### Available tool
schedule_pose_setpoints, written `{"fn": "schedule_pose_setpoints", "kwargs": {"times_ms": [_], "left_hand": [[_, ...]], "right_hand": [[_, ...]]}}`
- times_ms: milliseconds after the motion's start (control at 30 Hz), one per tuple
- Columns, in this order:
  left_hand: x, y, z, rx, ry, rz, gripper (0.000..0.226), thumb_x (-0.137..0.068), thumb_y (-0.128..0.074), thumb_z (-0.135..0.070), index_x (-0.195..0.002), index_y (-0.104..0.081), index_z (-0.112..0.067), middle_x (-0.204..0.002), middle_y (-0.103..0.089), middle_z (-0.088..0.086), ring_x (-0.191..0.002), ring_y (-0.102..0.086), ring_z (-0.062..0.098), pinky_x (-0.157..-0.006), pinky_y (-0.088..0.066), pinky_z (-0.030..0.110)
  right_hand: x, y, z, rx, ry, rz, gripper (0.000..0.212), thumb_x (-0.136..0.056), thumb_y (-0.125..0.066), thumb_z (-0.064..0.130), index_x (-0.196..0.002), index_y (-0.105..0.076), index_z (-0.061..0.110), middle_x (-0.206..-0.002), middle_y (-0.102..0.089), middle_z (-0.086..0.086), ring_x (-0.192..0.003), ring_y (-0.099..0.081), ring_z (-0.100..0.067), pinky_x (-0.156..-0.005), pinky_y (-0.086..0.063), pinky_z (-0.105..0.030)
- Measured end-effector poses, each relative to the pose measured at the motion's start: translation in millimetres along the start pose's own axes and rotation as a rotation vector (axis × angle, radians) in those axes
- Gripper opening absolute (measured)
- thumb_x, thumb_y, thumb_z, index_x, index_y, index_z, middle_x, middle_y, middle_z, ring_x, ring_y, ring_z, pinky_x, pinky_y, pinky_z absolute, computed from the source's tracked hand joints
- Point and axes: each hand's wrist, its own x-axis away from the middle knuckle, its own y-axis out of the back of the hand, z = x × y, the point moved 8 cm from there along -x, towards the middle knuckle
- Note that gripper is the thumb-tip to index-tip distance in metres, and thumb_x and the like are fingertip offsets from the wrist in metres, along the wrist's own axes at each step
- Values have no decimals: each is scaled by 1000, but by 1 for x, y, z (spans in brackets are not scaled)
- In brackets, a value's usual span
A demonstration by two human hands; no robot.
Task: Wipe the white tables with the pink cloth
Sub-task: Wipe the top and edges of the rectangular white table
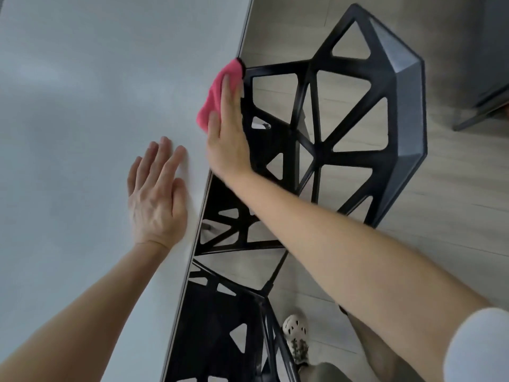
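The white table (82,106) fills the left half of the view, its right edge running diagonally from top centre to the bottom. A crumpled pink cloth (217,89) lies on that edge. My right hand (227,133) presses flat on the cloth with straight fingers, at the very rim of the table. My left hand (158,188) rests flat on the tabletop just left of it, fingers spread and holding nothing.
A black chair (358,119) with triangular cut-outs stands tight against the table's right edge, beside the cloth. A second black chair (220,326) sits lower down along the same edge. My shoe (296,332) is on the pale wooden floor. Dark furniture (484,64) stands at top right.
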Motion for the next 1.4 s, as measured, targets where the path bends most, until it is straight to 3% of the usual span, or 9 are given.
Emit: {"fn": "schedule_pose_setpoints", "kwargs": {"times_ms": [167,333,467,700,867,1000,1133,1233,1400], "left_hand": [[0,0,2,43,-8,-42,55,-100,-46,-10,-152,-61,-18,-169,-46,9,-162,-33,24,-131,-24,54],[9,4,6,58,-19,8,52,-104,-44,-5,-151,-60,-17,-165,-49,17,-157,-38,35,-129,-28,58],[66,19,9,-67,-101,153,53,-112,-41,-13,-164,-44,-24,-175,-34,11,-165,-24,28,-132,-22,55],[127,27,32,-18,-186,142,56,-113,-33,-30,-168,-39,-26,-178,-26,7,-168,-16,24,-131,-18,62],[127,28,28,-25,-179,115,56,-113,-36,-25,-168,-39,-25,-178,-28,6,-168,-17,23,-133,-17,60],[129,28,29,-15,-165,102,55,-112,-35,-23,-167,-43,-23,-177,-30,6,-168,-18,22,-132,-18,60],[127,27,31,40,-165,111,56,-111,-33,-23,-166,-45,-23,-177,-30,5,-167,-19,23,-132,-18,60],[127,26,32,23,-153,100,56,-109,-36,-21,-164,-48,-23,-176,-32,5,-167,-21,23,-131,-20,61],[127,27,32,49,-176,112,59,-108,-37,-14,-165,-45,-24,-177,-30,2,-167,-19,20,-133,-18,59]], "right_hand": [[146,-34,-8,26,8,123,67,-119,-35,22,-173,0,39,-180,17,14,-167,-16,-20,-128,-40,-43],[98,-25,-3,121,-129,116,71,-118,-35,20,-173,4,38,-181,17,7,-163,-27,-31,-123,-43,-50],[61,-16,10,89,-137,26,70,-116,-35,14,-174,0,31,-182,13,1,-165,-23,-28,-117,-41,-31],[246,-53,-7,86,-111,132,78,-115,-45,13,-173,-2,43,-180,13,20,-153,-11,9,-118,-26,-19],[165,-40,3,153,-217,39,78,-112,-45,11,-174,-4,36,-182,12,9,-161,-32,-26,-120,-40,-35],[105,-30,11,101,-143,-122,71,-113,-41,9,-175,-13,29,-183,5,2,-164,-25,-24,-120,-41,-30],[209,-54,2,31,-85,-101,64,-118,-40,14,-174,-16,32,-182,1,14,-166,-10,-5,-124,-23,-11],[287,-72,-1,-38,-83,-65,63,-117,-36,8,-173,-19,31,-181,0,18,-164,-6,4,-129,-19,-15],[172,-44,0,3,-137,-97,65,-116,-39,13,-174,-17,35,-182,1,13,-164,-20,-11,-124,-30,-19]]}}
